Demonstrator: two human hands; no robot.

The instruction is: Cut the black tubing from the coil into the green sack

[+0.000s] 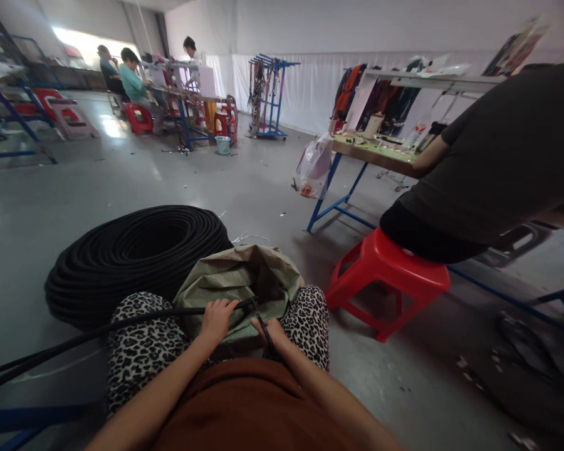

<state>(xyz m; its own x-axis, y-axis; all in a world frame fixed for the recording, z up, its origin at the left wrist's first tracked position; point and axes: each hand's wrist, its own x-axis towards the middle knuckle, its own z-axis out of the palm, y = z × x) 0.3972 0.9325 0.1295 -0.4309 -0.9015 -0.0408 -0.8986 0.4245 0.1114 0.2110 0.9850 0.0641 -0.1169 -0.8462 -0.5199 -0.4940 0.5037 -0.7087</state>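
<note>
Your 2 hands are working apart, just beside each other. Your left hand [217,321] is clasping the black cord [153,314] just short of its tip, presumably steadying it so that the tip is projecting towards the dark scissors [264,327]. Your right hand [273,333] is gripping the scissors at the handle end, with the blades pointing to the cord's tip; whether the blades are standing parted, this view is not telling. The cord is crossing your left thigh [143,347], which is probably bearing its weight, and 2 strands are trailing off to your left. The green sack [202,280] is sitting between your knees, its mouth gaping, apparently propped by your legs. The coil [91,266] is lying flat on the floor [258,181] beyond your left knee. To your right, a co-worker [512,144] is sitting on a red stool [407,269] at the bench's [376,160] near edge, and a plastic bag [314,170] is hanging by its left corner
</note>
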